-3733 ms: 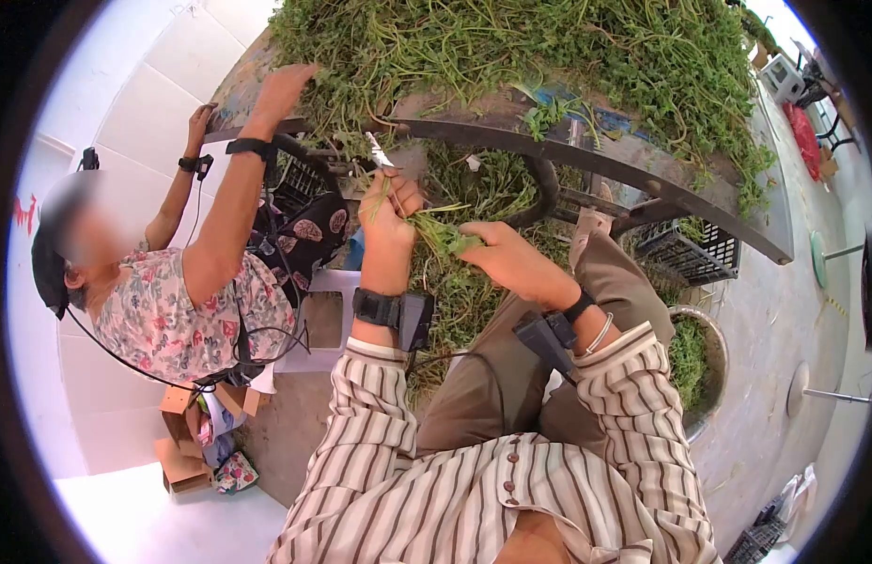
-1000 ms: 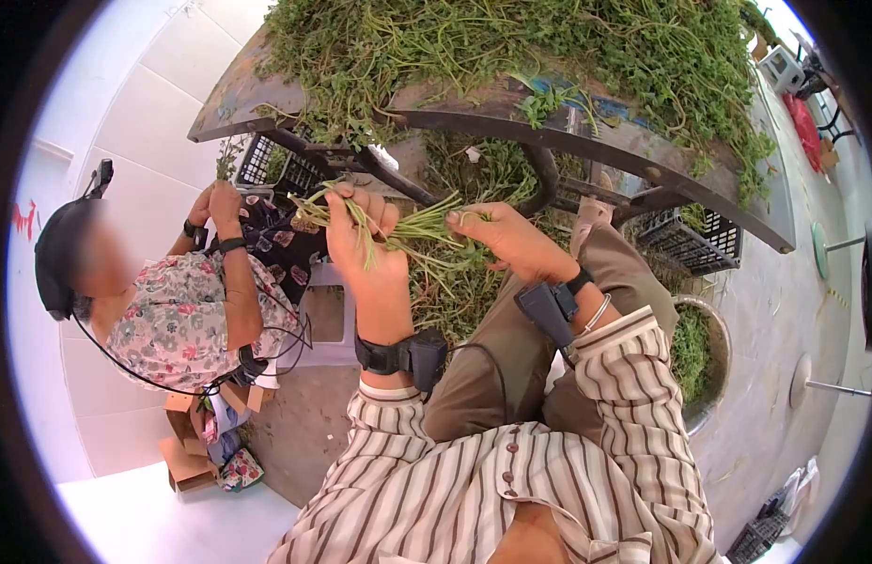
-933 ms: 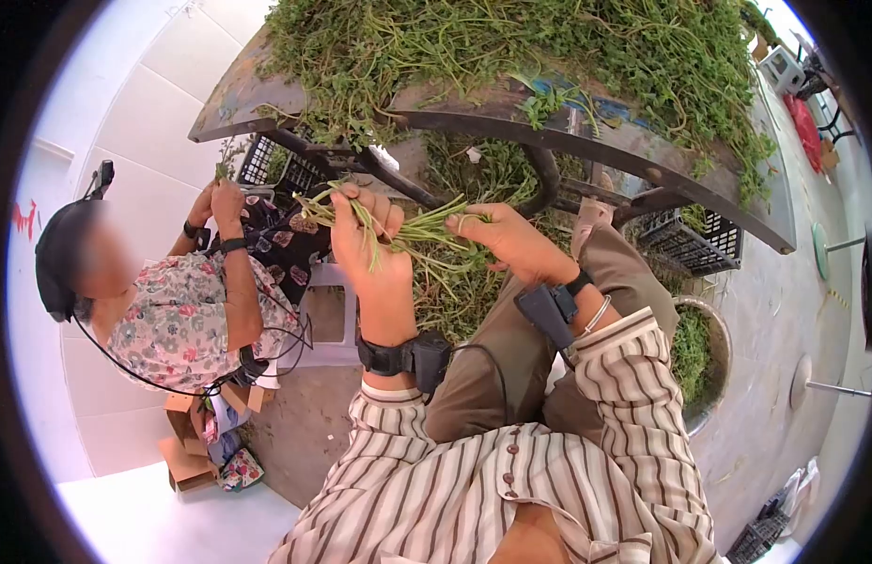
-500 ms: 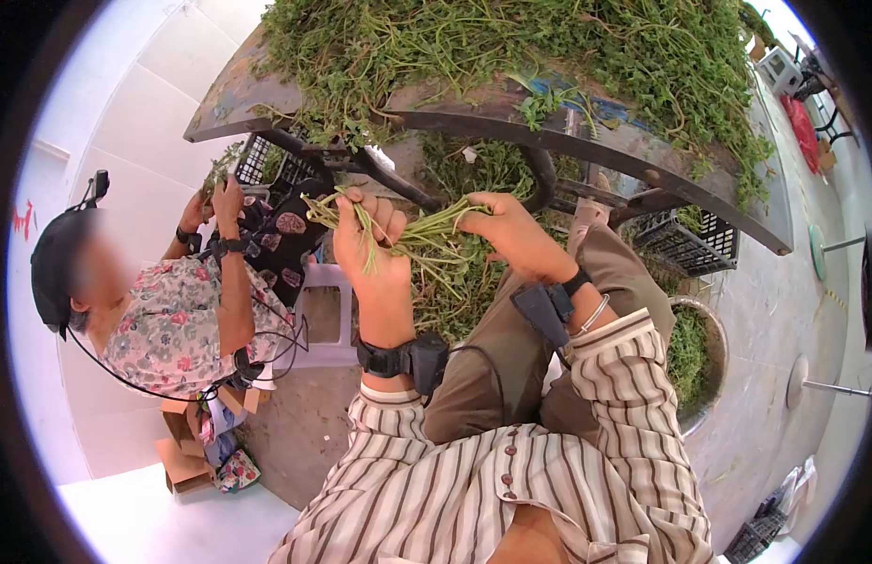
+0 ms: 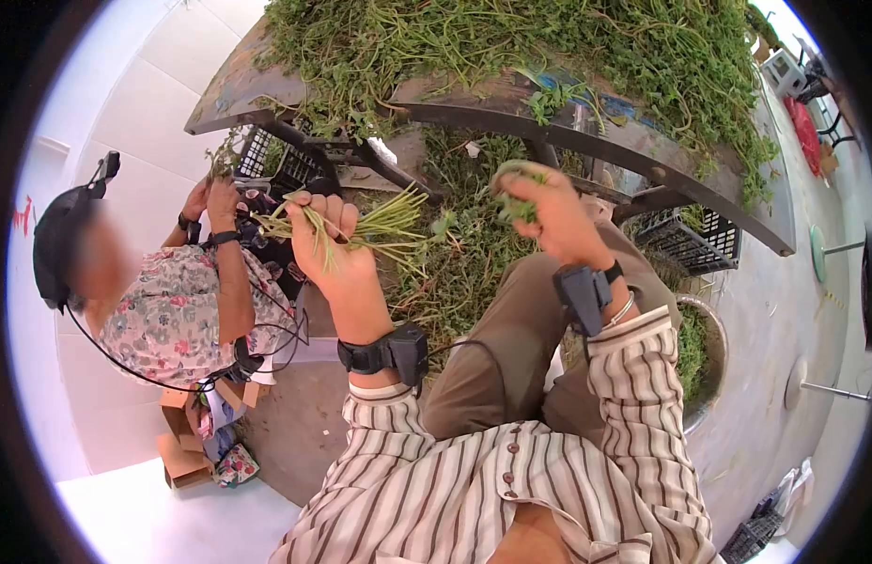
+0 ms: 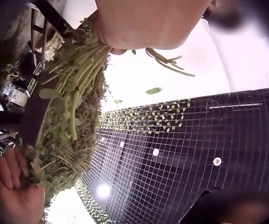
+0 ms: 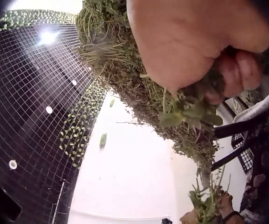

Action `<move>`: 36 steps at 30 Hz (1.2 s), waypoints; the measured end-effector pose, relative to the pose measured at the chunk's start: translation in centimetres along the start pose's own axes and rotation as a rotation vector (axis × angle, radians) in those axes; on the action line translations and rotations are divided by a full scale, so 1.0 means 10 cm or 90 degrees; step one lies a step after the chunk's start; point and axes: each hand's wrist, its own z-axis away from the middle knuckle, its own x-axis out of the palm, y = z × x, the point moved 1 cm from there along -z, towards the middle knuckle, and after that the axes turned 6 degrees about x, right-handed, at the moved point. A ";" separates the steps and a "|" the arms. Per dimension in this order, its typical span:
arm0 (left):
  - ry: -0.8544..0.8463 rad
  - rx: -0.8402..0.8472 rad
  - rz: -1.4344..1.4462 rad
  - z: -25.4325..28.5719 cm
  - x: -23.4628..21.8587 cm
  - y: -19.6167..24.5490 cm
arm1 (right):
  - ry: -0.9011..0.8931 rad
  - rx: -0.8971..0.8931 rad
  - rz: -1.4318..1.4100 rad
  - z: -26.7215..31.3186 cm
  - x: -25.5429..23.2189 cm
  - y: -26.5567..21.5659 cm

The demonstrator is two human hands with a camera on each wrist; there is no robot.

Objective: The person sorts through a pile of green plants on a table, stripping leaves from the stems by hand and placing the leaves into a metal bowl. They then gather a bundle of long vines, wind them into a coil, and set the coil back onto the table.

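Note:
My left hand (image 5: 331,240) grips a bunch of thin green stems (image 5: 391,228) in the head view. Their bare ends fan out to the right, and a few shorter stems stick out on the thumb side. In the left wrist view the same stems (image 6: 80,70) hang below the palm. Apart from the bunch, to its right, my right hand (image 5: 560,214) is curled around green leafy tops (image 5: 521,193), slightly blurred. Small leaves (image 7: 188,116) poke out under that hand in the right wrist view, and its fingers hide the rest.
Heaped greens (image 5: 511,47) cover the table, whose dark edge (image 5: 549,141) runs before my hands. More greens (image 5: 464,291) lie below. Black crates (image 5: 694,240) stand under the table; a round tub (image 5: 723,362) sits at right. Another person (image 5: 173,291) sits at left, handling a sprig.
The hands were together on one bunch. My right hand has pulled away to the right with the leafy part; my left hand has shifted left, keeping the stems.

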 end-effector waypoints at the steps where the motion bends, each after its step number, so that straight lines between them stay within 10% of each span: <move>1: -0.002 -0.008 0.020 0.00 -0.03 -0.01 | -0.047 0.012 0.029 -0.01 0.00 0.07; 12: 0.018 -0.016 0.024 0.06 -0.10 -0.12 | -0.220 0.029 0.194 0.15 0.33 0.17; 25: 0.011 -0.052 0.092 0.02 -0.06 -0.21 | -0.157 0.064 0.059 0.19 0.24 0.08; 28: 0.096 0.030 0.030 -0.14 -0.26 0.06 | -0.206 -0.062 -0.236 0.10 -0.09 -0.01; 30: -0.021 -0.034 0.236 -0.22 -0.43 0.12 | -0.230 -0.083 -0.239 0.12 -0.21 -0.18; 36: 0.027 0.003 0.096 -0.06 0.02 -0.08 | -0.080 0.039 -0.049 0.14 0.11 0.01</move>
